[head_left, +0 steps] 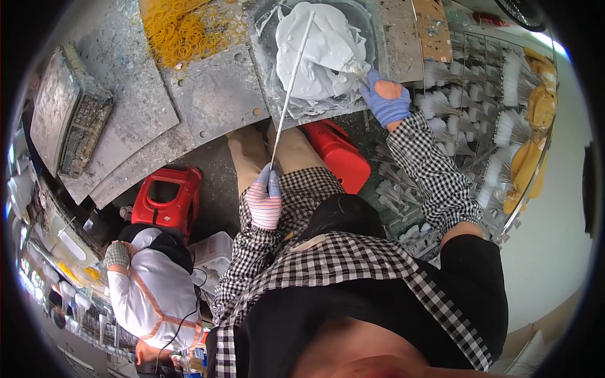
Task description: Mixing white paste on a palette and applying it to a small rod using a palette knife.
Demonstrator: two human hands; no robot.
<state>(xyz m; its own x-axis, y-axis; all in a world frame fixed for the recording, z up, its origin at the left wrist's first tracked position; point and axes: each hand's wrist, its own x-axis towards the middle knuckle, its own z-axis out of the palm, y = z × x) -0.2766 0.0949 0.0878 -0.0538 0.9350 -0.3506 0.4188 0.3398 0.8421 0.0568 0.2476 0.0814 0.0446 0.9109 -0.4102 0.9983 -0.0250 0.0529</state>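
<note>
The left hand (pixel 266 203), in a striped glove, has its grip wrapped around the lower end of a long thin white-coated rod (pixel 291 88), which slants up into a mound of thick white paste (pixel 318 53) on the spattered grey worktop (pixel 214 94). The right hand (pixel 386 97), blue-gloved, closes its grip on a small brush-like piece at the paste's edge. Loose yellow rubber bands (pixel 179 28) lie to the left; rows of white brushes (pixel 466 94) stand on the right.

We have one head-worn fisheye view, looking steeply down past the wearer's torso onto the workbench (pixel 208 94), close in; edges bend.
</note>
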